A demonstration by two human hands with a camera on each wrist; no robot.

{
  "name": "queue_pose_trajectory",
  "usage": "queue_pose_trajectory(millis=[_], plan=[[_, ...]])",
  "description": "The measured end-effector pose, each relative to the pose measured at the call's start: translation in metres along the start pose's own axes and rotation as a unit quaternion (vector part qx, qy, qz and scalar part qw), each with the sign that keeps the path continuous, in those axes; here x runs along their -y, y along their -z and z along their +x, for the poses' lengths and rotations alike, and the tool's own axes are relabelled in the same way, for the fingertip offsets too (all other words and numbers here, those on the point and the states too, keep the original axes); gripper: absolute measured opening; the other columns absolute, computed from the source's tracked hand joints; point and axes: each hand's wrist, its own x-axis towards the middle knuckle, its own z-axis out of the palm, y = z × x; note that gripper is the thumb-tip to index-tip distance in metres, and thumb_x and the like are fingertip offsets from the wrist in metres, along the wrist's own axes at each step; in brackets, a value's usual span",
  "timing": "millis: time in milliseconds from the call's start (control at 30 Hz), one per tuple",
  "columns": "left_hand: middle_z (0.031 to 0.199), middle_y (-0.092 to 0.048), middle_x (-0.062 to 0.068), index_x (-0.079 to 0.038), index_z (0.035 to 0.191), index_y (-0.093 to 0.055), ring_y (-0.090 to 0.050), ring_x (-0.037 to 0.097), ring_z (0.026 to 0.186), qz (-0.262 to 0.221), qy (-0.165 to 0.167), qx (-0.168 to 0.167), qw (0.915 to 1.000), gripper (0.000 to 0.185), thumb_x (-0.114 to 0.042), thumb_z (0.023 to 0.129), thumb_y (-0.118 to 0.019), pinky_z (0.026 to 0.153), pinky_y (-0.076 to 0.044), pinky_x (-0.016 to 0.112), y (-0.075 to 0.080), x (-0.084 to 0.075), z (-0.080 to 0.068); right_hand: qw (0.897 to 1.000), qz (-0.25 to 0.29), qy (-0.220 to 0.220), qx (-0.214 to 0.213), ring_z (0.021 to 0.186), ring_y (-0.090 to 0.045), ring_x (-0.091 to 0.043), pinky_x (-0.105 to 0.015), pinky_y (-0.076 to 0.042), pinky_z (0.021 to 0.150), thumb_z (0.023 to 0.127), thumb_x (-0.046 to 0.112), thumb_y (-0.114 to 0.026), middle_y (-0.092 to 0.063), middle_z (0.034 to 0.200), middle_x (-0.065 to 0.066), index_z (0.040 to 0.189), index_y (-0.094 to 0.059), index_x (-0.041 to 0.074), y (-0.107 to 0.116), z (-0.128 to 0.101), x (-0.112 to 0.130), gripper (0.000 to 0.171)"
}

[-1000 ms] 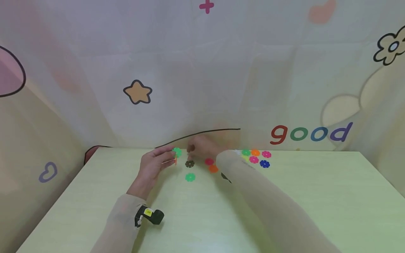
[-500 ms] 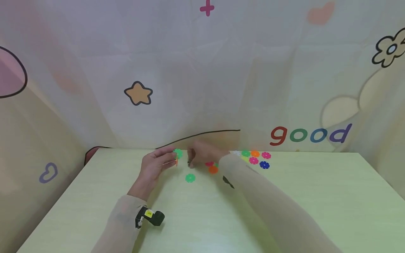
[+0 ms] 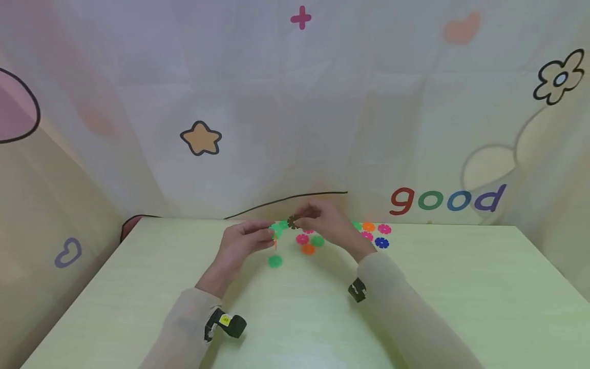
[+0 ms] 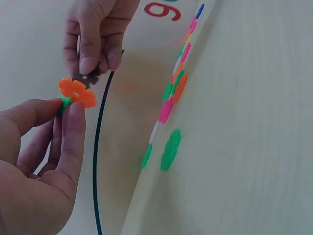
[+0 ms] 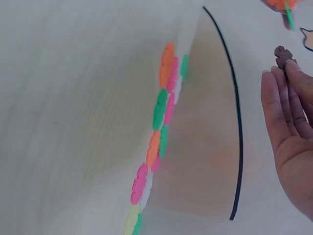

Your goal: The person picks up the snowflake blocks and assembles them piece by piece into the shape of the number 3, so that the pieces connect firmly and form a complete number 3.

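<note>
My left hand [image 3: 241, 247] pinches a green flower-shaped plastic disc [image 4: 63, 105] between thumb and fingers. An orange disc [image 4: 77, 93] is joined to it and stands crosswise to it, edge-on in the head view. With thumb and fingers, my right hand [image 3: 331, 224] pinches a dark brown notched disc [image 3: 292, 222], held up at the table's back edge. In the left wrist view the brown disc overlaps the orange one from behind. A loose green disc [image 3: 275, 261] lies on the table below the left hand.
Pink [image 3: 302, 239], green [image 3: 317, 241] and orange [image 3: 308, 249] discs lie near the back edge, partly below my right hand. Further right are more discs, among them a blue one [image 3: 381, 243]. A printed curtain [image 3: 286, 128] hangs behind the pale table [image 3: 295, 318].
My right hand has picked the dark brown disc up from the table and turned it upright. The left hand has moved slightly right with its joined discs, bringing the two hands closer.
</note>
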Motion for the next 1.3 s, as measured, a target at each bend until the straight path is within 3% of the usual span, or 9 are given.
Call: queue_pose_trajectory(millis=[100, 200, 367, 767, 1033, 1300], plan=[[0.107, -0.077, 0.01, 0.011, 0.126, -0.07, -0.078, 0.015, 0.084, 0.006, 0.001, 0.022, 0.9997, 0.031, -0.001, 0.098, -0.074, 0.09, -0.062, 0.032, -0.008, 0.0, -0.004, 1.0, 0.018, 0.008, -0.024, 0.098, -0.073, -0.036, -0.056, -0.06, 0.096, 0.1, 0.003, -0.074, -0.075, 0.105, -0.01, 0.112, -0.072, 0.004, 0.006, -0.013, 0.003, 0.012], [0.106, -0.077, 0.012, 0.009, 0.125, -0.072, -0.078, 0.017, 0.084, 0.014, 0.003, 0.038, 0.9992, 0.03, -0.003, 0.098, -0.075, 0.09, -0.062, 0.033, -0.015, -0.001, -0.007, 0.999, 0.023, 0.002, -0.041, 0.098, -0.075, -0.031, -0.047, -0.062, 0.094, 0.1, 0.005, -0.074, -0.076, 0.106, -0.009, 0.112, -0.073, 0.005, 0.01, -0.024, 0.005, 0.012], [0.104, -0.077, 0.013, 0.008, 0.124, -0.072, -0.078, 0.018, 0.084, 0.018, 0.005, 0.057, 0.9982, 0.029, -0.004, 0.098, -0.076, 0.089, -0.063, 0.034, -0.021, -0.004, -0.012, 0.998, 0.024, -0.01, -0.054, 0.105, -0.075, -0.035, -0.037, -0.063, 0.092, 0.1, 0.005, -0.075, -0.077, 0.108, -0.008, 0.113, -0.074, 0.005, 0.013, -0.035, 0.007, 0.013], [0.104, -0.078, 0.014, 0.007, 0.122, -0.073, -0.078, 0.02, 0.086, 0.034, 0.015, 0.073, 0.9966, 0.029, -0.008, 0.099, -0.077, 0.088, -0.064, 0.036, -0.026, -0.007, -0.016, 0.996, 0.066, 0.048, -0.043, 0.105, -0.073, -0.045, -0.037, -0.062, 0.093, 0.098, -0.001, -0.073, -0.079, 0.102, -0.011, 0.108, -0.075, 0.0, 0.016, -0.041, 0.005, 0.01], [0.106, -0.078, 0.015, 0.004, 0.121, -0.074, -0.079, 0.023, 0.088, 0.037, 0.019, 0.072, 0.9966, 0.025, -0.008, 0.099, -0.076, 0.091, -0.063, 0.038, -0.029, -0.011, -0.015, 0.996, 0.052, 0.043, -0.053, 0.097, -0.076, -0.029, -0.036, -0.062, 0.093, 0.099, 0.0, -0.074, -0.077, 0.102, -0.011, 0.108, -0.074, -0.001, 0.015, -0.043, 0.003, 0.009], [0.105, -0.077, 0.014, 0.008, 0.123, -0.072, -0.078, 0.02, 0.087, 0.028, 0.008, 0.081, 0.9962, 0.027, -0.005, 0.099, -0.075, 0.089, -0.063, 0.037, -0.031, -0.01, -0.014, 0.996, 0.055, 0.051, -0.051, 0.101, -0.075, -0.037, -0.034, -0.062, 0.092, 0.098, -0.002, -0.073, -0.077, 0.103, -0.012, 0.107, -0.074, -0.001, 0.016, -0.043, 0.004, 0.009]])
